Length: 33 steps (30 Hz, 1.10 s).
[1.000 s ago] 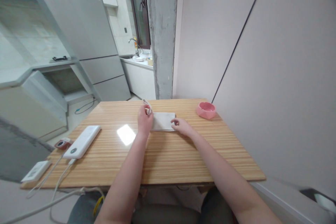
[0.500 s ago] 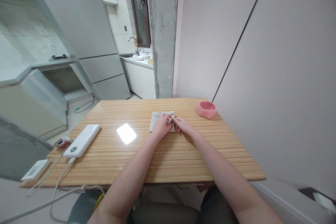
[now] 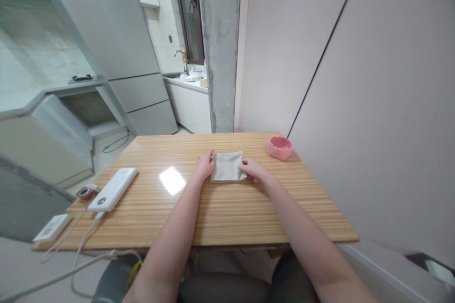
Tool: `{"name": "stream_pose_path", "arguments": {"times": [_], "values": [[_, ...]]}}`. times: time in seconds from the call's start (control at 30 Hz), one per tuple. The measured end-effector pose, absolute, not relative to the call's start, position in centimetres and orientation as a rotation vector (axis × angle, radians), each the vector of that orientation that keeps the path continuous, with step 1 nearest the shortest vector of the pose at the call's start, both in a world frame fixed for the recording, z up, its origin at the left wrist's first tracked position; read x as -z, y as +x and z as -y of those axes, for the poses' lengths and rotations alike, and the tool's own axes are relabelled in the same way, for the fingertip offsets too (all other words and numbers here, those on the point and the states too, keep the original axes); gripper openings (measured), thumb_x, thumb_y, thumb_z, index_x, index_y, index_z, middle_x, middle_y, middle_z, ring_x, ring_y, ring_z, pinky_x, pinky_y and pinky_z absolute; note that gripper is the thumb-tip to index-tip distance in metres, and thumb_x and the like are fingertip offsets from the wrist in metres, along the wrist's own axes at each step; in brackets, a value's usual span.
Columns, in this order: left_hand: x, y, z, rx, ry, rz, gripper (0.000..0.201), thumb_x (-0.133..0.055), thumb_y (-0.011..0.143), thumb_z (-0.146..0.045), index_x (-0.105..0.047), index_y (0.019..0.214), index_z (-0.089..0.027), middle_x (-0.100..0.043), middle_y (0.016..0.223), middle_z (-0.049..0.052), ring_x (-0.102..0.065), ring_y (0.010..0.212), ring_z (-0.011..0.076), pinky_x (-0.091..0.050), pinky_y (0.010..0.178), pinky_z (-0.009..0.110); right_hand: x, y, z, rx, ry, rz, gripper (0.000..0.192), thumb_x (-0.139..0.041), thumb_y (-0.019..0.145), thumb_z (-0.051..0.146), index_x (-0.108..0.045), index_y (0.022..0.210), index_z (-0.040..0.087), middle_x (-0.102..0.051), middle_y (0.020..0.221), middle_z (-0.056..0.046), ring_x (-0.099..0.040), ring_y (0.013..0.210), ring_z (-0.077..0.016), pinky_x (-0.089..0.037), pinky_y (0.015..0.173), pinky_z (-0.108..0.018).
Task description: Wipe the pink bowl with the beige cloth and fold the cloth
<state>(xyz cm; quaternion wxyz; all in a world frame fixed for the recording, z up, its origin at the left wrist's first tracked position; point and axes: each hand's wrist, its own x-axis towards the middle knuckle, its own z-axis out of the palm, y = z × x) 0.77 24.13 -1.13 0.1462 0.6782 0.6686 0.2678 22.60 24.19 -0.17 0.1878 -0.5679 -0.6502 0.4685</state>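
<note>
Head view: downward onto a wood-grain desk (image 3: 238,218), with a small pale cloth (image 3: 227,168) lying flat directly between two bare hands, about midway across the desk's width and set toward the far edge. Longer side apparently running left to right, roughly parallel to the far edge, with one hand at each end.

Left hand (image 3: 205,164) at the cloth's left end, fingers lightly bent and pointing toward the far edge; close enough to seem touching, but no telling whether gripping or only resting alongside. Right hand (image 3: 253,169) at the right end, the nearer of the two, thumb lying over the cloth's edge and fingers curled below, seemingly in a closed pinch.

Beyond the cloth, a narrow strip of wood up to the far edge; toward the near edge, a deeper stretch of wood between the forearms (image 3: 291,213). Rightward, a pink bowl (image 3: 279,148) by the far right corner, well apart from the right hand. Leftward, a broad span of wood, then a white power bank (image 3: 115,187) near the left edge, with a cable (image 3: 100,216) at its near end, a reddish gadget (image 3: 85,192) beside it, and a flat white box (image 3: 53,227) at the near left corner.
</note>
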Motion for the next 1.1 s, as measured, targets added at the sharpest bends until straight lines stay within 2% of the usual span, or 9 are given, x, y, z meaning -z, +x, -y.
{"name": "stream_pose_path", "arguments": {"times": [0.17,0.3,0.43,0.53,0.67,0.77,0.93,1.03,1.1], "values": [[1.1,0.9,-24.2,-0.744,1.978,-1.969,0.022,-0.048,0.087,-0.025,-0.065,0.096,-0.016,-0.064,0.106,0.011,-0.055,0.107,0.0219,-0.038,0.098,0.037,0.4,22.5,-24.5,-1.244,-1.566,1.811,0.019,-0.054,0.085,0.028,-0.060,0.072,0.016,-0.054,0.053,0.003,-0.046,0.045,-0.0086,-0.033,0.043,-0.018],[0.8,0.5,-24.4,-0.787,1.909,-1.935,0.014,-0.050,0.086,-0.025,-0.061,0.085,-0.018,-0.064,0.096,0.007,-0.057,0.099,0.0200,-0.042,0.092,0.033,0.2,22.4,-24.6,-1.154,-1.649,1.780,0.023,-0.053,0.084,0.022,-0.059,0.063,0.015,-0.055,0.053,0.002,-0.048,0.048,-0.0096,-0.032,0.046,-0.019],[0.6,0.2,-24.6,-0.909,1.750,-1.868,0.017,-0.042,0.088,-0.019,-0.058,0.092,-0.018,-0.065,0.091,0.004,-0.060,0.091,0.0162,-0.045,0.085,0.029,0.0,22.5,-24.2,-1.145,-1.674,1.794,0.021,-0.055,0.079,0.019,-0.055,0.059,0.016,-0.045,0.043,0.005,-0.044,0.043,-0.0090,-0.030,0.046,-0.020],[0.6,0.6,-24.2,-0.819,1.810,-1.919,0.024,-0.043,0.084,-0.012,-0.058,0.102,-0.017,-0.066,0.091,0.005,-0.060,0.093,0.0181,-0.043,0.090,0.034,0.2,22.5,-24.1,-1.130,-1.692,1.802,0.015,-0.055,0.075,0.016,-0.053,0.060,0.017,-0.042,0.041,0.007,-0.043,0.042,-0.0086,-0.028,0.046,-0.019],[0.7,2.1,-23.3,-0.788,2.034,-1.985,0.027,-0.048,0.085,-0.018,-0.057,0.111,-0.019,-0.062,0.116,0.011,-0.053,0.115,0.0241,-0.032,0.104,0.044,0.8,22.1,-24.3,-0.987,-1.704,1.809,0.009,-0.056,0.070,0.011,-0.052,0.067,0.018,-0.047,0.048,0.007,-0.045,0.047,-0.0089,-0.029,0.048,-0.019],[0.8,3.3,-22.6,-0.777,2.265,-1.697,0.030,-0.048,0.088,-0.029,-0.058,0.116,-0.020,-0.058,0.125,0.011,-0.050,0.121,0.0231,-0.030,0.107,0.041,1.0,22.2,-24.5,-0.878,-1.700,1.833,0.011,-0.057,0.069,0.010,-0.054,0.075,0.018,-0.052,0.055,0.006,-0.048,0.053,-0.0100,-0.032,0.052,-0.019],[1.1,4.1,-22.0,-0.552,2.356,-1.411,0.056,-0.051,0.086,-0.043,-0.046,0.136,-0.019,-0.042,0.145,0.015,-0.036,0.136,0.0275,-0.023,0.113,0.044,0.6,27.2,-24.0,-0.767,-1.739,1.920,0.019,-0.062,0.064,0.007,-0.062,0.079,0.019,-0.066,0.072,-0.002,-0.059,0.068,-0.0166,-0.041,0.061,-0.023],[1.4,4.1,-22.1,-0.499,2.288,-1.464,0.064,-0.043,0.089,-0.045,-0.032,0.145,-0.016,-0.035,0.150,0.016,-0.029,0.140,0.0267,-0.017,0.115,0.045,0.3,33.3,-23.0,-0.720,-1.862,1.945,0.008,-0.068,0.068,0.019,-0.069,0.075,0.021,-0.071,0.076,-0.007,-0.065,0.075,-0.0222,-0.045,0.065,-0.027],[1.5,4.1,-22.2,-0.478,2.302,-1.461,0.063,-0.043,0.090,-0.045,-0.034,0.144,-0.015,-0.036,0.149,0.016,-0.030,0.140,0.0265,-0.017,0.115,0.046,0.2,37.2,-22.3,-0.548,-2.093,1.802,0.009,-0.069,0.071,0.030,-0.071,0.073,0.022,-0.070,0.072,-0.009,-0.066,0.073,-0.0248,-0.046,0.063,-0.030]]}}
